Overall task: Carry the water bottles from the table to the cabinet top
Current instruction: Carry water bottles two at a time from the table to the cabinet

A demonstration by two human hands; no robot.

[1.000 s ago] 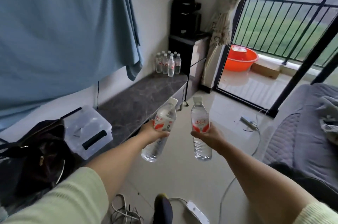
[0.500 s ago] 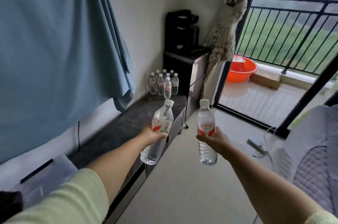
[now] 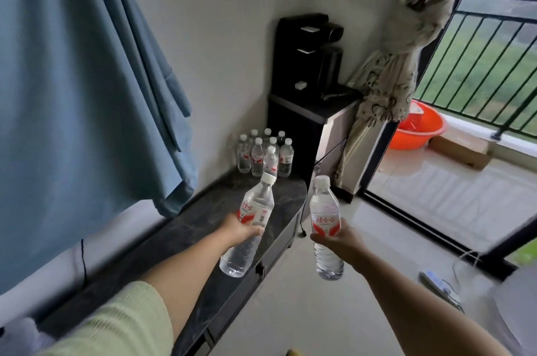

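Head view, read from left to right. Passed the blue curtain point(image 3: 87, 94), now large at the left, with the storage box and the bag of a second ago no more in view. Walked along the dark marble cabinet top point(image 3: 203, 227), closer to its far end than before. Gripped one water bottle point(image 3: 255, 210) in the left hand point(image 3: 241, 229), fingers wrapped round the label, cap tilted up and to the right, in the air above the cabinet top and not touching it. Found the group of bottles point(image 3: 264, 155) standing upright at the far end of the top, just beside the black water dispenser point(image 3: 308, 50), and bigger in the picture than half a second before. Gripped a second water bottle point(image 3: 325, 219) in the right hand point(image 3: 337, 239), nearly upright, over the floor beside the cabinet edge. Further right, noted an orange basin point(image 3: 418, 128) on the balcony. Judged the carrying of this pair as nearly finished: remained only to reach the far end and to set both down beside the group.
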